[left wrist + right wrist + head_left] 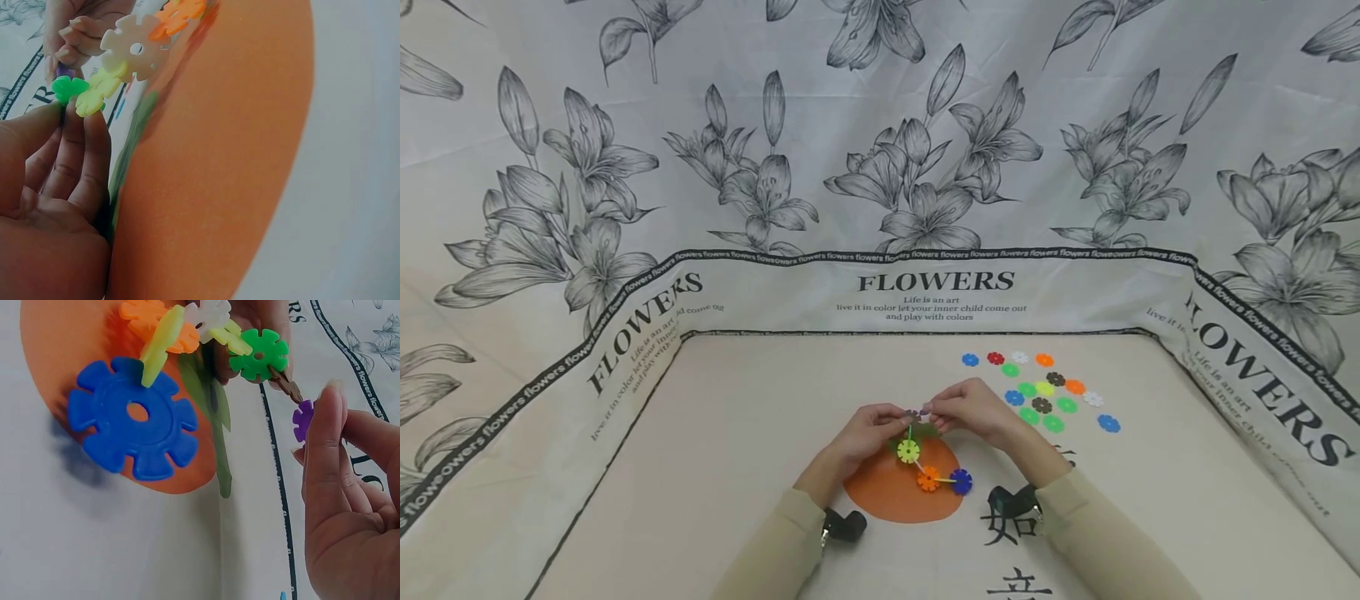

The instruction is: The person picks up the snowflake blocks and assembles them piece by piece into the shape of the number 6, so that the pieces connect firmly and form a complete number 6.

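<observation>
A chain of slotted plastic snowflake discs hangs between both hands. Its lower end is a blue disc (134, 419), followed by yellow, orange (928, 479), white (136, 47) and yellow discs. Near the upper end, my left hand (868, 429) pinches the chain by the green disc (258, 355). A brown disc (287, 386) sits in that green one, edge toward the right wrist camera. Between thumb and fingers, my right hand (973, 412) holds a purple disc (303, 422), whose edge meets the brown one; how deeply they are joined cannot be seen.
Loose discs (1045, 388) in several colours lie scattered on the tablecloth (737, 450) at the back right. A printed orange shape (887, 500) lies beneath the chain. Flower-printed cloth (775, 296) rises behind the table and along both sides.
</observation>
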The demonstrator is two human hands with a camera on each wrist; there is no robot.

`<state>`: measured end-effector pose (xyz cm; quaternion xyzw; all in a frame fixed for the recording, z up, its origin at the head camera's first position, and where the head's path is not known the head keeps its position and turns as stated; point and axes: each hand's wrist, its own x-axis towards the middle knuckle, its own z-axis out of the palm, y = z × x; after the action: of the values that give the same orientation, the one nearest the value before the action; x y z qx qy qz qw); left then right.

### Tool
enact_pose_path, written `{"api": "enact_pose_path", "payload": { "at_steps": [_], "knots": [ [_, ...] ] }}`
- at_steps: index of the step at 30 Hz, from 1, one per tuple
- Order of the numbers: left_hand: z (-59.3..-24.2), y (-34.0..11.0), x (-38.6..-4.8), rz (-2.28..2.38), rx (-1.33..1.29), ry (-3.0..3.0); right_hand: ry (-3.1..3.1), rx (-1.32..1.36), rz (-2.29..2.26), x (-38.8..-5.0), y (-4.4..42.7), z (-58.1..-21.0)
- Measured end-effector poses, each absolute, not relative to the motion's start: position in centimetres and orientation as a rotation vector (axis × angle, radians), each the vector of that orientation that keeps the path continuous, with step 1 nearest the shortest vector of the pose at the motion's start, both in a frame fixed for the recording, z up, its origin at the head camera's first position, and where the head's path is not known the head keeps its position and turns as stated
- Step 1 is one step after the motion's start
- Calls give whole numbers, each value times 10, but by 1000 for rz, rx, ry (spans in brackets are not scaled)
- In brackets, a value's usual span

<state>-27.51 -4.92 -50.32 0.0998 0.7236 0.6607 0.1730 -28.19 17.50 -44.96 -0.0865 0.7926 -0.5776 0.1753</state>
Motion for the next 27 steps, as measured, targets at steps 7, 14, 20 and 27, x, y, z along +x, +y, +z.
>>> {"api": "enact_pose_path", "payload": {
  "at_steps": [7,14,20,27],
  "knots": [
    [-504,-49,-275,1861,294,2057,2214,-207,-1650,-281,172,-451],
    [-505,-48,-275,1857,292,2065,2239,-238,-1622,-280,171,-455],
    [-504,-47,-274,1865,262,2075,2185,-356,-1648,-279,172,-459],
    [-506,-46,-273,1871,238,2109,2120,-357,-1682,-279,172,-463]
  ]
}}
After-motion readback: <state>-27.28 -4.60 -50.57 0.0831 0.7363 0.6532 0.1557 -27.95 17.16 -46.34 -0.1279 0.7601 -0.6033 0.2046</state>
